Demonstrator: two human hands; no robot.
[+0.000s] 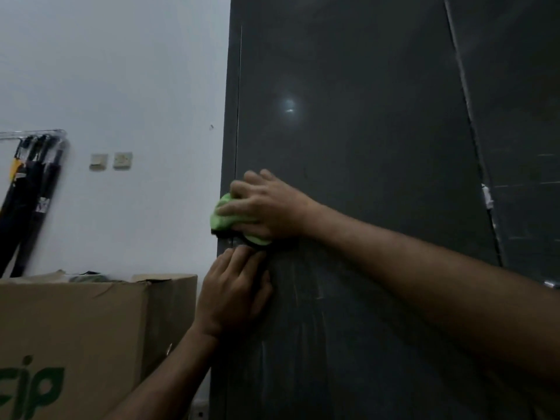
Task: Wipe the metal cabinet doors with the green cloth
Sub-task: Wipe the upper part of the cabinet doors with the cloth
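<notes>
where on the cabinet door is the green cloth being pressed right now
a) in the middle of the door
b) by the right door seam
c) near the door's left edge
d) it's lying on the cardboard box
c: the right hand grips the green cloth against the dark cabinet door close to its left edge, beside the white wall.

Place: a storage or utility room, perhaps in an office; the exact kind cannot be told.
Cabinet (348,147): tall, dark grey metal, with plain flat doors that fill the right side of the view.
Wall (121,71): bare, painted white, with two pale switch plates (110,160) set side by side.
Box (75,328): large brown cardboard, flaps open, green lettering on its front, standing beside the cabinet.
Poles (27,201): a bundle of black rods leaning against the wall at far left.
</notes>
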